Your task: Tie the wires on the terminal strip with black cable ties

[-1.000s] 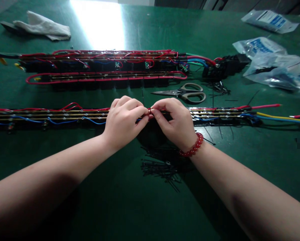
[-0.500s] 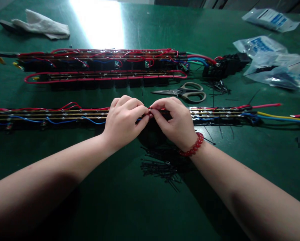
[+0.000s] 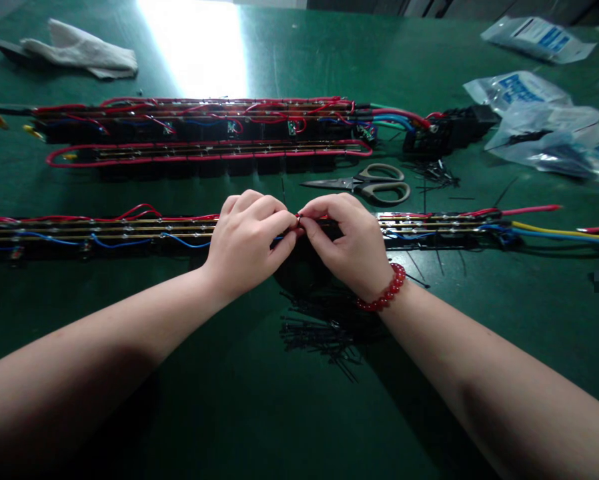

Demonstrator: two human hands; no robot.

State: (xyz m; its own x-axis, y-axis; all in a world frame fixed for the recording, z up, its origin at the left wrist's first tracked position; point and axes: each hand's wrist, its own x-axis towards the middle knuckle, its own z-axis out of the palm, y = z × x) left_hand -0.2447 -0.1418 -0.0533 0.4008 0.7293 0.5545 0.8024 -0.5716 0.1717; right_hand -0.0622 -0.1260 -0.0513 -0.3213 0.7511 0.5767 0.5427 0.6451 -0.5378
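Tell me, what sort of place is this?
Probably an electrical assembly workshop: a long wired strip lies across a green tabletop, with scissors and a pile of what look like black cable ties close by.

Can't identify tiny piece (image 3: 299, 219) at fingertips (image 3: 291, 221); can't see near wired strip (image 3: 104, 228) behind left hand (image 3: 249, 237), right hand (image 3: 352, 240), past left edge.

Wht cloth (image 3: 87, 57) lies far L, plas. bags (image 3: 562, 133) R.

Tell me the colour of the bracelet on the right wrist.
Red: the beaded bracelet shows best in the head view, the only one.
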